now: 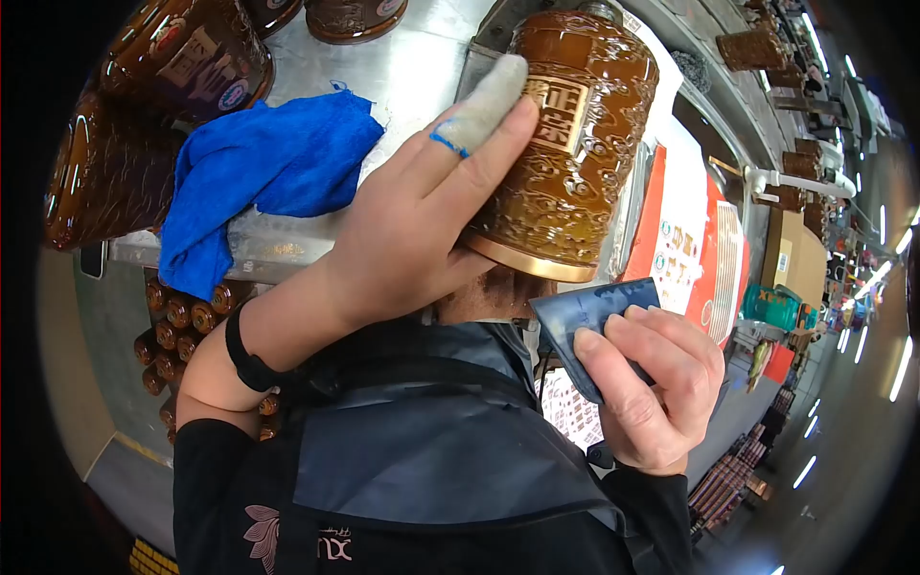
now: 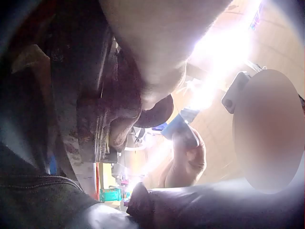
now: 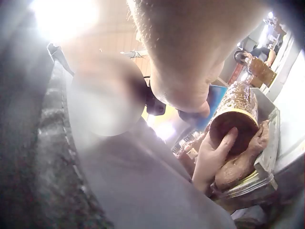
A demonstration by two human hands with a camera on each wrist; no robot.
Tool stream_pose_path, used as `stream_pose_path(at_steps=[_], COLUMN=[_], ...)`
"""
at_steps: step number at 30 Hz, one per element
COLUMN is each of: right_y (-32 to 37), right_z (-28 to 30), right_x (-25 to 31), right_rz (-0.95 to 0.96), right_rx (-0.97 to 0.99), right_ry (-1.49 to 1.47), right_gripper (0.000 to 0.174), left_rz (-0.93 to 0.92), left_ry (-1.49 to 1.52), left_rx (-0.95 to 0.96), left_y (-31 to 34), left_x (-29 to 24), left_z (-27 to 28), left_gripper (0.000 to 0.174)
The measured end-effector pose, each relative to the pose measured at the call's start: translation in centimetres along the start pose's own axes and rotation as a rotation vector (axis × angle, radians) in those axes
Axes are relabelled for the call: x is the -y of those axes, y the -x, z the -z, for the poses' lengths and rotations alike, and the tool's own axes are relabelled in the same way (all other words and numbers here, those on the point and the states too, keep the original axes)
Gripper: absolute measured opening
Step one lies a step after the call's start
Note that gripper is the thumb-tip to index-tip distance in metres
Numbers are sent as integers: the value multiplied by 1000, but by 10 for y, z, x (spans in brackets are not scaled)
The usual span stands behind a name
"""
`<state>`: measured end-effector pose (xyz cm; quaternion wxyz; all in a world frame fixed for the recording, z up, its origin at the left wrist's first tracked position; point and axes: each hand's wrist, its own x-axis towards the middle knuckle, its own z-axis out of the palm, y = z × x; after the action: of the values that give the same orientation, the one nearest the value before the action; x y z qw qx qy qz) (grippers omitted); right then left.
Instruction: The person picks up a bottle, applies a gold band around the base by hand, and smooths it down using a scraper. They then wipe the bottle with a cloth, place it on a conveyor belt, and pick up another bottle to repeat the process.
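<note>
My right hand pinches a dark blue wipe near my chest. My left hand grips the tilted brown jar at the steel tabletop edge, beside a blue cloth. More jars stand behind it, and a lit aisle lies beyond.

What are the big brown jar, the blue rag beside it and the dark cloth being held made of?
Brown jar: probably glazed ceramic; glossy amber surface, bright highlights, raised scroll relief.
Blue rag: soft matte fabric, perhaps microfibre; it lies in limp folds.
Dark cloth: thin, faintly shiny sheet; material unclear.
</note>
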<state>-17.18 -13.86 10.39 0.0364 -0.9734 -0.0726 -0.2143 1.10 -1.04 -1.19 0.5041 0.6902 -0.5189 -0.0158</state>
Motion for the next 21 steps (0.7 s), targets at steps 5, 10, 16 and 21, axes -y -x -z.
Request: stream_pose_path(at_steps=[5,10,16,21], right_y=[-4,-9,-23,-21], right_z=[1,-7,-13,-5], right_x=[0,-3,-7,-7], right_rz=[-16,13,59,110], right_rx=[32,5,-10,36], right_ry=[11,-1,-14,11], right_gripper=[37,38,38,38], left_rz=[-276,-297,-326,-332], left_ry=[-91,-121,-148,-152], left_rx=[-140,-151,-161,-169], left_y=[-2,-2,-2,-4], left_x=[4,2,5,5], left_z=[2,4,3,4], left_gripper=[79,69,65,65])
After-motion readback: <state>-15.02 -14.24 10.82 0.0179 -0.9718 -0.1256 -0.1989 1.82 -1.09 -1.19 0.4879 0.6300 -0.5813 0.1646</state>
